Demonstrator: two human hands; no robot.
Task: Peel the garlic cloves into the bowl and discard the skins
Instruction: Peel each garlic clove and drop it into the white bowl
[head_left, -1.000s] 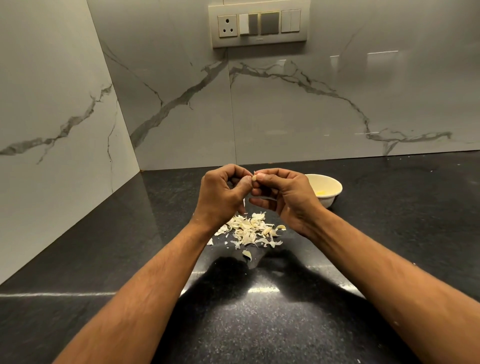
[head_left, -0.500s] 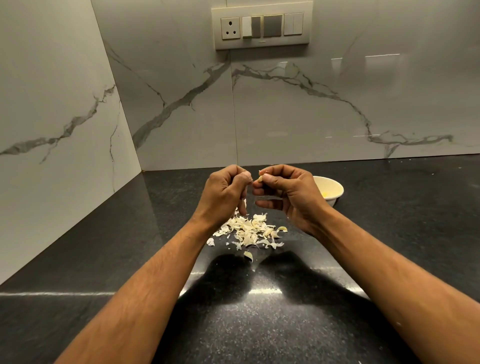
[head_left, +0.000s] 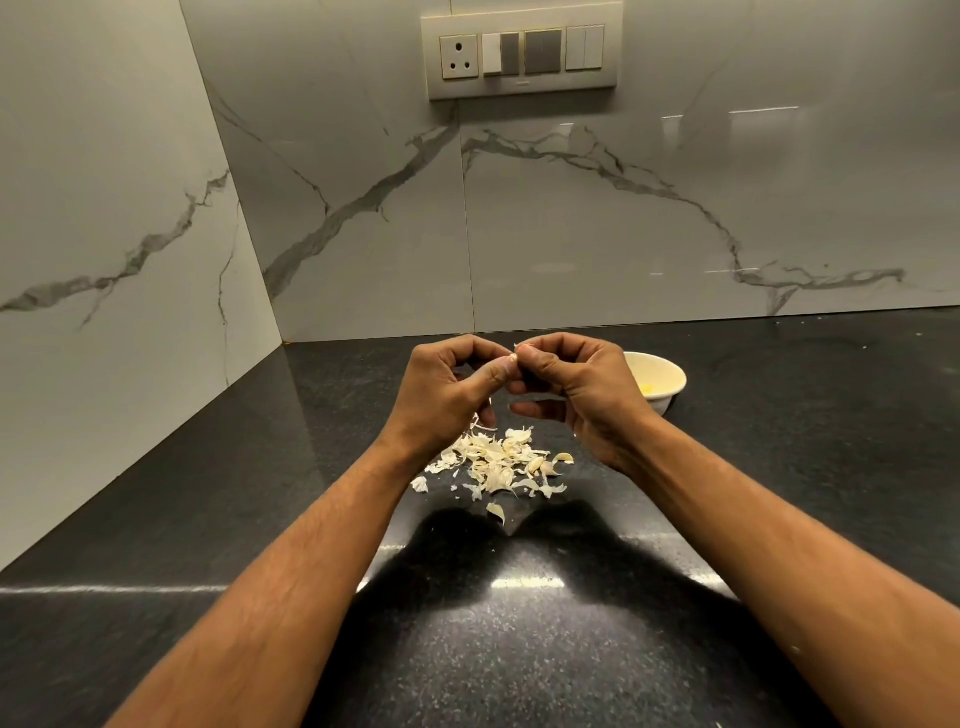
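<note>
On the left a marble-veined wall tile (head_left: 119, 218) runs back to the corner, where it meets the back wall tile (head_left: 623, 218); a switch panel (head_left: 522, 49) with a round-pin socket sits at 12 o'clock high on that back wall. Below them lies the black speckled worktop (head_left: 182, 519). The left hand (head_left: 447, 395) is raised above the worktop just left of centre, its fingers curled in a tight grip with thumb and forefinger pinching at the garlic clove (head_left: 515, 355), of which only a pale tip shows between the two hands. A thin strip of skin appears to hang below the left thumb, though it is too fine to be sure. Under the hands, toward 6 o'clock from them, a loose heap of garlic skins (head_left: 496, 462) rests on the worktop, with one stray piece (head_left: 496, 512) lying apart on the near side and another small flake (head_left: 420, 484) at the heap's 8 o'clock. The right hand (head_left: 576, 389) touches the left at the fingertips, its grip closed on the same clove with thumb on top and forefinger curled around, the lower fingers sticking out loosely toward 9 o'clock. Just behind the right hand, at its 2 o'clock, a white bowl (head_left: 667, 387) stands on the worktop, partly hidden by the knuckles, with something yellowish inside that cannot be made out.
</note>
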